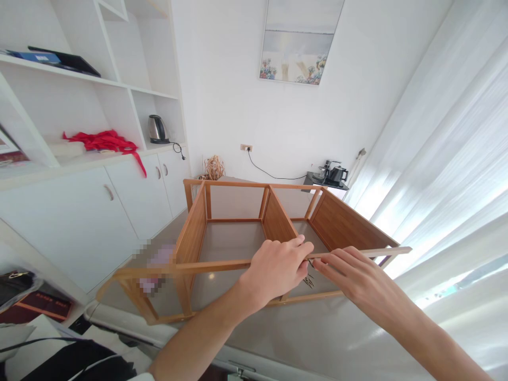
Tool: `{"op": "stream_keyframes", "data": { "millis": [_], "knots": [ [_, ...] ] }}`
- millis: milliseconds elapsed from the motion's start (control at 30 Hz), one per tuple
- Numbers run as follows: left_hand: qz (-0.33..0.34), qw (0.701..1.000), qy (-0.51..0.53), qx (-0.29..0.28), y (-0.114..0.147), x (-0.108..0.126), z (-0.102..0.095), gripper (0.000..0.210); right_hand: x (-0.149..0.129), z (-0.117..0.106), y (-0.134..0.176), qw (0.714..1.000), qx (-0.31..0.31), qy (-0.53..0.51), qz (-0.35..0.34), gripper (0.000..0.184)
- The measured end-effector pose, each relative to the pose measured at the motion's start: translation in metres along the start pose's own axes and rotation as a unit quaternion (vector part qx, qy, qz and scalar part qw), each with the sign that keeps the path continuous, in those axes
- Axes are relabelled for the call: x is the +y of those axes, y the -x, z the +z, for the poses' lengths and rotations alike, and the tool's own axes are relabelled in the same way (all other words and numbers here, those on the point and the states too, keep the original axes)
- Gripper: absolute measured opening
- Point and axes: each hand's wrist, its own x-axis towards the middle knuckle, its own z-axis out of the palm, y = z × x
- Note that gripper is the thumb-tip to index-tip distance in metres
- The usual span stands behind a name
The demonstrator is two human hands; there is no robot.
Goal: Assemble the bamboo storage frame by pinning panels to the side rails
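A wooden shelf frame [335,222] with panels and thin rails lies on its side on the grey floor. A long thin wooden rail [198,266] runs across its near top. My left hand [273,270] grips this rail above the middle divider panel [278,219]. My right hand [349,272] touches the same rail just to the right, fingers pinched near a small dark object under it, too small to identify.
White cabinets and shelves [99,206] stand at the left, with a red cloth [105,141] and a kettle [156,128]. A black tea set [331,173] sits on a low table by the far wall. White curtains [448,159] hang at the right.
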Motion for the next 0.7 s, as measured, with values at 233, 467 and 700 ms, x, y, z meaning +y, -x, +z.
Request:
{"op": "stream_keyframes", "data": {
  "millis": [233,467,700],
  "knots": [
    [-0.004,1.0,-0.001,-0.002,-0.0004,-0.0004,0.0009,0.01,0.0012,-0.0001,0.0,1.0,-0.012,0.018,-0.018,0.028],
    [-0.011,1.0,-0.009,-0.014,-0.0009,0.0006,-0.0011,0.013,0.0071,-0.0043,-0.0048,0.999,-0.028,0.019,-0.037,0.026],
    [-0.009,1.0,-0.003,-0.011,-0.0002,0.0003,-0.0002,0.012,0.0095,-0.0056,-0.0085,0.997,-0.047,0.03,-0.053,0.024]
  ]
}}
